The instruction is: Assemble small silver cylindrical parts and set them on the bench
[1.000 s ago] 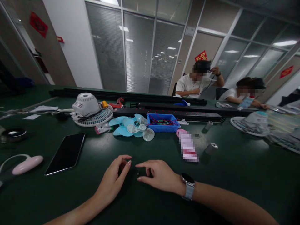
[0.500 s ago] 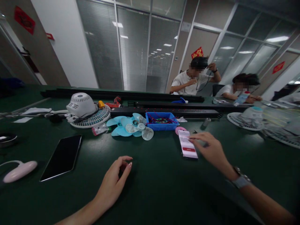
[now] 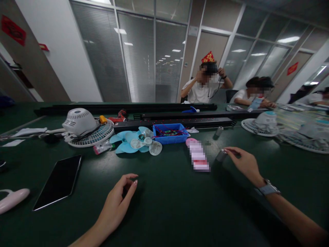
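Note:
My right hand (image 3: 244, 165) is at the right, its thumb and fingertips pinched at the top of a small grey metal cylinder (image 3: 221, 156). This cylinder stands upright or nearly so; whether it touches the table I cannot tell. A second grey cylinder (image 3: 218, 132) stands a little farther back. To the left of the hand lies a phone (image 3: 199, 157) with a lit, blurred-out screen, beside a round pink object (image 3: 190, 141). My left hand (image 3: 120, 195) rests low over the green table (image 3: 164, 199), fingers loosely curved, thumb apart, with nothing in it.
A dark tablet (image 3: 59, 181) and a pale pink object (image 3: 14, 200) lie at the left. Farther back are a white fan head (image 3: 81, 121), blue fan blades (image 3: 125, 141), a blue bin (image 3: 171, 138) of wired parts and long black rails (image 3: 177, 122). People sit across the table.
My right hand has moved right, away from the phone, and the nearer cylinder now shows clearly at its fingertips. My view has shifted slightly. The left hand keeps its pose.

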A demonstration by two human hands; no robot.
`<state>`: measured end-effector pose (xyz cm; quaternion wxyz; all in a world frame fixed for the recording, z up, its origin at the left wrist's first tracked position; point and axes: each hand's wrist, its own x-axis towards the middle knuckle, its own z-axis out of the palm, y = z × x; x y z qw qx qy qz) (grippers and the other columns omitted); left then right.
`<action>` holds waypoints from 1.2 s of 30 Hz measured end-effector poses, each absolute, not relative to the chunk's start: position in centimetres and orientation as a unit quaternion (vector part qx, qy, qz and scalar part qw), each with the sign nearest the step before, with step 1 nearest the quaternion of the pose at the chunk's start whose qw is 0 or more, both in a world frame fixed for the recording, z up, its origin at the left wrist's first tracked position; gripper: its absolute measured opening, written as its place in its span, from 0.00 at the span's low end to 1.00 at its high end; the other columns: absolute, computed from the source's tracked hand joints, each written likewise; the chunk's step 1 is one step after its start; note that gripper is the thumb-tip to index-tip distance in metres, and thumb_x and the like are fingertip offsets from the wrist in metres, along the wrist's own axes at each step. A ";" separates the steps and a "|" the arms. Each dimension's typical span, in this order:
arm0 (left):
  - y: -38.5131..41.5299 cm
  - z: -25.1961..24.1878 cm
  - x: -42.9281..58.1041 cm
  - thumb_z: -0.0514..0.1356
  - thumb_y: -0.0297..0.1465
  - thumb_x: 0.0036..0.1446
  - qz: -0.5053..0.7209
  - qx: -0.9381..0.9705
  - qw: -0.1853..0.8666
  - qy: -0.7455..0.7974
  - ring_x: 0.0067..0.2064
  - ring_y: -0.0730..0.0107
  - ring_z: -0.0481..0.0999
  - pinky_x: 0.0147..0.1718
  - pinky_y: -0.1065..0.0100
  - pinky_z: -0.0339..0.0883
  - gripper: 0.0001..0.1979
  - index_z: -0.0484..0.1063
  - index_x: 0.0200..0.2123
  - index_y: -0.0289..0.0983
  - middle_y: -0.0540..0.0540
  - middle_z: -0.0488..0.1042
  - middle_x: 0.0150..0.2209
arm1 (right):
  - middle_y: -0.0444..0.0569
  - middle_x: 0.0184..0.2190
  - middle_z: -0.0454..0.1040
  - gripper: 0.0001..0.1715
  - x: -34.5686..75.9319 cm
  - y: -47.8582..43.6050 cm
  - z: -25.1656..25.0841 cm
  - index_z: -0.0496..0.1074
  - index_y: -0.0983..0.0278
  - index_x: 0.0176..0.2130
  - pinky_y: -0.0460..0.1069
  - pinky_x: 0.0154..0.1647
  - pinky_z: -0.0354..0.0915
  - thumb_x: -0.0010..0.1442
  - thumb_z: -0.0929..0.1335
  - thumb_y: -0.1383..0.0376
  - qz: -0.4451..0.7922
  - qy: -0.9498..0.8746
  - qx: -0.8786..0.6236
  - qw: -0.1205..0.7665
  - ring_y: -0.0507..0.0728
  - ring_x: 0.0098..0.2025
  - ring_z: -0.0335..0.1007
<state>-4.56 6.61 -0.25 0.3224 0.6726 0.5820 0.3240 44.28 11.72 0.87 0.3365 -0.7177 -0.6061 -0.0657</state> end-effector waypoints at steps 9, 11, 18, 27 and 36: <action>6.7 -0.8 -4.7 0.50 0.48 0.62 0.321 0.675 0.331 0.577 0.37 0.60 0.75 0.35 0.62 0.68 0.22 0.64 0.51 0.40 0.47 0.74 0.37 | 0.51 0.43 0.79 0.25 44.3 11.8 0.2 0.79 0.60 0.42 0.53 0.39 0.69 0.59 0.62 0.48 -0.061 -0.593 -0.728 0.340 0.61 0.39 0.76; 6.7 -0.8 -4.7 0.50 0.48 0.62 0.319 0.674 0.332 0.577 0.37 0.61 0.75 0.35 0.62 0.68 0.22 0.64 0.51 0.40 0.47 0.74 0.37 | 0.51 0.42 0.80 0.26 44.1 11.9 0.0 0.79 0.60 0.43 0.53 0.39 0.69 0.59 0.62 0.47 -0.051 -0.590 -0.731 0.339 0.61 0.40 0.77; 6.7 -0.9 -4.8 0.50 0.47 0.63 0.316 0.679 0.331 0.573 0.37 0.61 0.75 0.35 0.63 0.67 0.21 0.64 0.52 0.41 0.47 0.74 0.37 | 0.53 0.38 0.81 0.36 44.4 12.6 -1.4 0.74 0.63 0.51 0.55 0.42 0.71 0.49 0.70 0.45 0.022 -0.595 -0.718 0.359 0.63 0.39 0.78; 6.6 -0.7 -4.8 0.50 0.46 0.63 0.312 0.680 0.332 0.575 0.38 0.61 0.75 0.35 0.62 0.68 0.20 0.64 0.52 0.41 0.46 0.73 0.39 | 0.54 0.44 0.79 0.31 35.5 9.7 3.0 0.74 0.63 0.49 0.56 0.46 0.70 0.52 0.71 0.47 0.084 -0.676 -0.639 0.357 0.63 0.44 0.76; 6.8 -1.1 -4.8 0.50 0.43 0.64 0.325 0.692 0.312 0.563 0.36 0.64 0.74 0.35 0.63 0.67 0.17 0.64 0.51 0.40 0.49 0.73 0.35 | 0.43 0.48 0.77 0.26 21.4 7.1 2.0 0.72 0.52 0.52 0.56 0.50 0.67 0.53 0.73 0.52 0.278 -0.808 -0.453 0.256 0.58 0.47 0.73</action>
